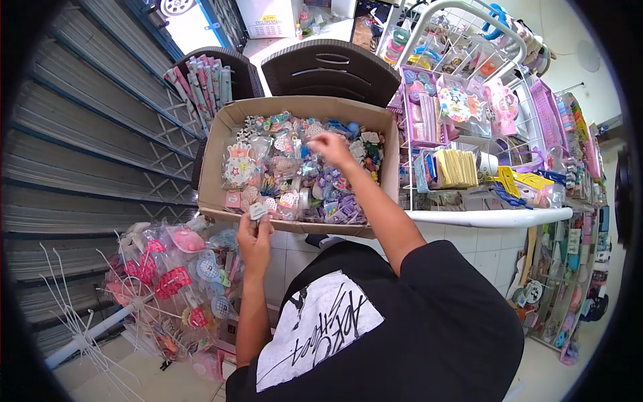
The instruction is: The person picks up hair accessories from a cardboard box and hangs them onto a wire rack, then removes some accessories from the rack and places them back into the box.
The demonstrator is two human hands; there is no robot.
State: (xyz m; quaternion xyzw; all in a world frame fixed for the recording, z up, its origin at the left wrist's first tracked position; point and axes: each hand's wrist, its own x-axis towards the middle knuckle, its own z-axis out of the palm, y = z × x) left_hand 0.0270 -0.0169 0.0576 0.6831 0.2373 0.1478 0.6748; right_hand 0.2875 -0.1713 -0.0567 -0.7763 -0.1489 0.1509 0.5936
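Observation:
My left hand pinches a small whitish card or packet at the near left edge of a large cardboard box. My right hand is over the middle of the box, its fingers drawn together. What they hold, if anything, is too small to make out. Under and around it lie many small plastic-wrapped trinkets, with purple packets at the near right. A clear packet with star and crown shapes rests at the left of the box, and pink-and-white packets lie along the near side.
Dark plastic chairs stand behind the box; rolled patterned items rest on the left one. On the right is a white wire rack with baskets and yellow packets. A rack of pink hanging goods is at lower left, near a metal shutter.

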